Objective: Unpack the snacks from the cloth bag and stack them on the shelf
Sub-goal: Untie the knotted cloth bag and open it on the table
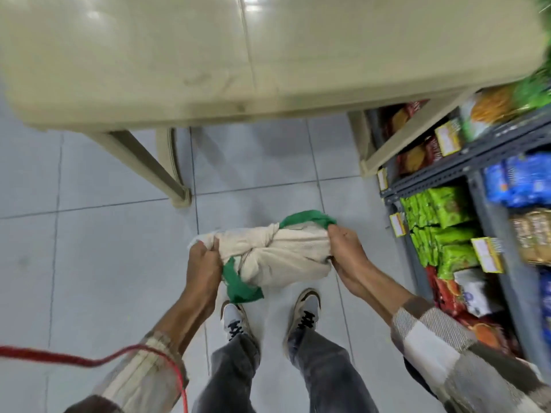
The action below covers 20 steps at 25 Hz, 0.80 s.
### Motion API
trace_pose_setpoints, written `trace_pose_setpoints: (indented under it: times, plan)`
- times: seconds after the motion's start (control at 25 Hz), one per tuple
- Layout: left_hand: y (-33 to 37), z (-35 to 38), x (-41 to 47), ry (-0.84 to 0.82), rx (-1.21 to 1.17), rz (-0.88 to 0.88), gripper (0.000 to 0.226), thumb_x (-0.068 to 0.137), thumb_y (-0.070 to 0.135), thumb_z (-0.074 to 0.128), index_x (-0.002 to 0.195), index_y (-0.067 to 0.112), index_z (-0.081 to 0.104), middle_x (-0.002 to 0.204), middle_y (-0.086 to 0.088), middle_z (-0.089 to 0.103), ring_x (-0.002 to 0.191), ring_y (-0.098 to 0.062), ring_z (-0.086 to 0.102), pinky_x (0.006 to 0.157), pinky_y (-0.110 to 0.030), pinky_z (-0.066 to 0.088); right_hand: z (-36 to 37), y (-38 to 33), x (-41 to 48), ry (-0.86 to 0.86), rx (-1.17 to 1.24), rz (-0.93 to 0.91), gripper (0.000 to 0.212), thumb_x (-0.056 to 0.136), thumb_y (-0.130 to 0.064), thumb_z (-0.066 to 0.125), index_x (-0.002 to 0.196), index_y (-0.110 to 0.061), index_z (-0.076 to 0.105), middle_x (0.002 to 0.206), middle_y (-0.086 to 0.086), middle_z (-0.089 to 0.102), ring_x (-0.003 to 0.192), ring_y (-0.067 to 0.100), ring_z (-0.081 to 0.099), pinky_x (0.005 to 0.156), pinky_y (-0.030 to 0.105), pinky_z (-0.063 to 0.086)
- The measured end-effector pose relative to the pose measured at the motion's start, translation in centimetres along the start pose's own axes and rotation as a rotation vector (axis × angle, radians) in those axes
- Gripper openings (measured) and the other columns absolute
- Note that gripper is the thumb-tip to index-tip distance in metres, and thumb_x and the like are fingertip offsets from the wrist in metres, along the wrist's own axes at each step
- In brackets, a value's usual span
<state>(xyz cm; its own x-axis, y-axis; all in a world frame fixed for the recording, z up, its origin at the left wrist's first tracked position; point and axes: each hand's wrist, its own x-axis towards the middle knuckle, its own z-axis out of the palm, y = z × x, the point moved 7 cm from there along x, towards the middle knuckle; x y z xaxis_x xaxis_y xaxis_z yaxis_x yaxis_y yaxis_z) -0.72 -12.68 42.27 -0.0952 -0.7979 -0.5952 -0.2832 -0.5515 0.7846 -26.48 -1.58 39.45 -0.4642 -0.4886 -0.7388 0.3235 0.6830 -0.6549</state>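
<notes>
The person is standing and holding the cloth bag (286, 251) between the two hands, above the floor (89, 234) and just ahead of their shoes. The left hand (204, 263) is gripping a bunched fold of cream cloth at the bag's near-left end, fingers curled tight around it. The right hand (346, 248) is clutching the opposite end, thumb and fingers closing on the cloth where one green handle (307, 217) is emerging. A second green handle (238, 283) is hanging just below the left hand.

The bag is looking full and drawn closed, seemingly knotted midway between the hands, so the opening step appears to be under way; no snack is showing out of it yet. The shelf (447, 162), already carrying green packs (441, 210), is running well to the right of the right hand, and the table (149, 55) is sitting ahead of both hands.

The next move is likely calling for loosening that knot and spreading the mouth, perhaps after resting the bag somewhere.
</notes>
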Motion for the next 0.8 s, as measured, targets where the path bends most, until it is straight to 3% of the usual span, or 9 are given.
trace_pose_setpoints:
  times: [0.2, 0.36, 0.48, 0.6, 0.8]
  plan:
    - [15.8, -4.6, -12.9, -0.091, -0.058, 0.198, 0.028, 0.103, 0.008, 0.04, 0.11, -0.005, 0.064, 0.111, -0.023, 0.069, 0.101, -0.032, 0.067, 0.088, -0.043, 0.055, -2.2, -12.2, -17.1, -0.043, 0.084, -0.165, 0.03, 0.098, -0.013, 0.037, 0.105, -0.006, 0.065, 0.092, 0.017, 0.059, 0.081, 0.024, 0.054, 0.067, 0.033, 0.042]
    - [27.7, -7.0, -18.0, -0.148, -0.084, 0.381, 0.032, 0.103, 0.009, 0.04, 0.088, -0.013, 0.06, 0.084, -0.015, 0.064, 0.078, -0.021, 0.06, 0.07, -0.037, 0.048, -3.7, -23.4, -25.3, -0.022, 0.174, -0.338, 0.026, 0.097, -0.016, 0.04, 0.098, -0.01, 0.066, 0.092, 0.012, 0.06, 0.085, 0.024, 0.054, 0.071, 0.035, 0.041]
    - [35.6, -8.4, -19.4, -0.091, -0.146, 0.477, 0.032, 0.102, 0.017, 0.044, 0.077, 0.001, 0.055, 0.073, -0.009, 0.056, 0.067, -0.015, 0.055, 0.061, -0.034, 0.044, -3.8, -31.2, -28.9, -0.02, 0.26, -0.469, 0.032, 0.096, -0.019, 0.041, 0.086, -0.013, 0.072, 0.082, 0.006, 0.07, 0.075, 0.019, 0.064, 0.068, 0.031, 0.049]
    - [40.7, -8.3, -19.3, -0.083, -0.166, 0.552, 0.025, 0.101, 0.016, 0.044, 0.079, 0.01, 0.053, 0.075, -0.009, 0.051, 0.068, -0.02, 0.048, 0.059, -0.035, 0.039, -4.0, -36.4, -30.0, 0.014, 0.319, -0.538, 0.029, 0.094, -0.02, 0.042, 0.088, -0.011, 0.069, 0.081, 0.007, 0.07, 0.069, 0.018, 0.066, 0.058, 0.025, 0.052]
    - [45.4, -6.5, -16.4, -0.108, -0.202, 0.547, 0.024, 0.1, 0.014, 0.043, 0.085, 0.002, 0.057, 0.076, -0.013, 0.055, 0.069, -0.024, 0.05, 0.061, -0.039, 0.042, -4.1, -41.6, -27.8, 0.031, 0.429, -0.551, 0.03, 0.095, -0.016, 0.043, 0.082, -0.009, 0.069, 0.075, 0.006, 0.07, 0.061, 0.017, 0.067, 0.052, 0.022, 0.052]
